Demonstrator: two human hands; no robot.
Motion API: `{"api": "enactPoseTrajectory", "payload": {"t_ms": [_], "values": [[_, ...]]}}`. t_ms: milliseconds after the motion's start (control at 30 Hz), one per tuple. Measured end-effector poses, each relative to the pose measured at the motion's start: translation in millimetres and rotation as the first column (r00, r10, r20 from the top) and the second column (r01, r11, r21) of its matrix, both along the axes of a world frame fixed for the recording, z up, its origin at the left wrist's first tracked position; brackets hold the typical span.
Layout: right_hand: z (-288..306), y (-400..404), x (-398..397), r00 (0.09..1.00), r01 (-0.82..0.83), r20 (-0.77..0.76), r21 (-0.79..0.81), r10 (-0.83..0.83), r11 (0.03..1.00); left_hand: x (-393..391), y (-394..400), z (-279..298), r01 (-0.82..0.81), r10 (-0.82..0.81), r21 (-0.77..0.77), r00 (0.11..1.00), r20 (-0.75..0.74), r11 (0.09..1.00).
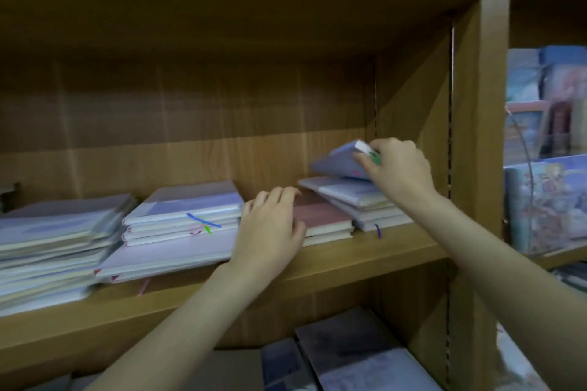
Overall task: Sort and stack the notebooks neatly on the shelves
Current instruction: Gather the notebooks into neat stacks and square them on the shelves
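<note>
1. The right hand (398, 168) holds a pale lilac notebook (338, 162) by its near corner; the grip is clenched on it, thumb on the cover and the other fingers curled round the edge.
2. This notebook is tilted, its far end down and touching the top of the right stack (352, 197), which stands against the right wall of the wooden shelf (365, 255).
3. The left hand (270, 228) lies with its fingers bent over the reddish notebooks (324, 216), a low pile of two or three just beside the right stack and partly under it. Its grip seems to press on the near left corner of the top cover; whether the fingers truly grasp it, I cannot tell, because the picture is blurred there.
4. To the left of this hand is a middle stack (184, 222) of pale notebooks, with coloured ribbon markers hanging at its front edge.
5. Further left is a taller and less tidy pile (54, 247), which reaches the left border of the view.
6. On the lower shelf, more notebooks with dark blue covers (346, 355) lie flat.
7. On the right, beyond the upright board, illustrated books (546, 203) stand in another compartment.
</note>
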State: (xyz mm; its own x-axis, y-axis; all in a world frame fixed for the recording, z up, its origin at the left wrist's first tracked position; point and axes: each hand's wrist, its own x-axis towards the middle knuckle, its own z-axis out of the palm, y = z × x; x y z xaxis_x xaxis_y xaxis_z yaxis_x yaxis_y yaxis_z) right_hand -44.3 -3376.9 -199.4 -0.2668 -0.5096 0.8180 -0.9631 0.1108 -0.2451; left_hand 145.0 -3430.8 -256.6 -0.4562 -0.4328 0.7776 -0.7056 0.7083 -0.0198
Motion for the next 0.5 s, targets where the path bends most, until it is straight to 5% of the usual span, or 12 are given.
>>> {"api": "enactPoseTrajectory", "payload": {"t_ms": [267, 400, 500], "values": [[2, 38, -27, 0.973, -0.231, 0.048, 0.214, 0.226, 0.949, -33, 12, -5, 0.183, -0.162, 0.279, 0.982, -0.097, 0.943], [-1, 45, -33, 0.977, -0.210, 0.049, 0.091, 0.206, 0.974, -63, 12, 2, 0.328, -0.242, 0.432, 0.940, -0.242, 0.840], [7, 52, -44, 0.978, -0.174, 0.118, -0.005, 0.173, 0.985, -85, 8, 3, 0.325, -0.253, 0.437, 0.943, -0.216, 0.839]]}}
